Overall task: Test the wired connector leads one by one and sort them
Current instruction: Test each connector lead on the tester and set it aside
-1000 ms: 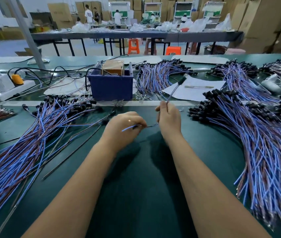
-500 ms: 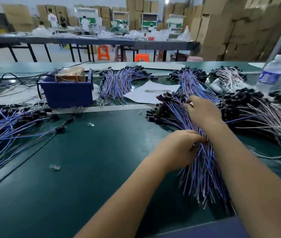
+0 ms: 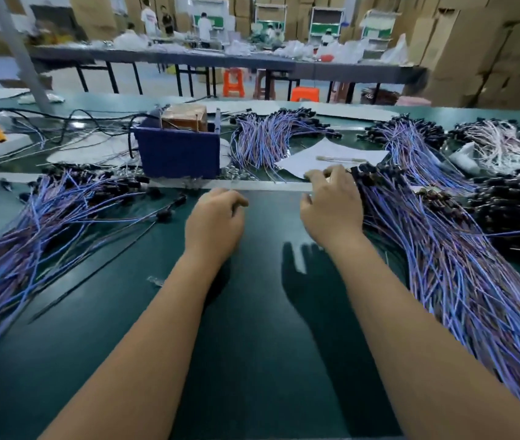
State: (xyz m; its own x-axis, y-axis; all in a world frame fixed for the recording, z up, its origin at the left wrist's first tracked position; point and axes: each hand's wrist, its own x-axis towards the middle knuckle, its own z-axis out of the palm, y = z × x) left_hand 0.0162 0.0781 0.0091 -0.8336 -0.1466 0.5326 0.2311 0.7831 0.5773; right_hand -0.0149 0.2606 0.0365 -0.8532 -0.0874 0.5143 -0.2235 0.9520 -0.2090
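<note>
Fingers of right hand (image 3: 331,211) spread, empty, beside lead pile (image 3: 436,255); left hand (image 3: 214,223) loosely curled, empty.

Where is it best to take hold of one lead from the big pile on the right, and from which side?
Probably at a black connector on the pile's far end, coming from the left with the right hand. The connectors fan out there along the open edge, so one can be pinched alone; nearer, the thin wires lie tangled over each other.

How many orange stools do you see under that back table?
2: one taller orange stool beneath the long table, one lower orange stool to its right. Others may be hidden.
</note>
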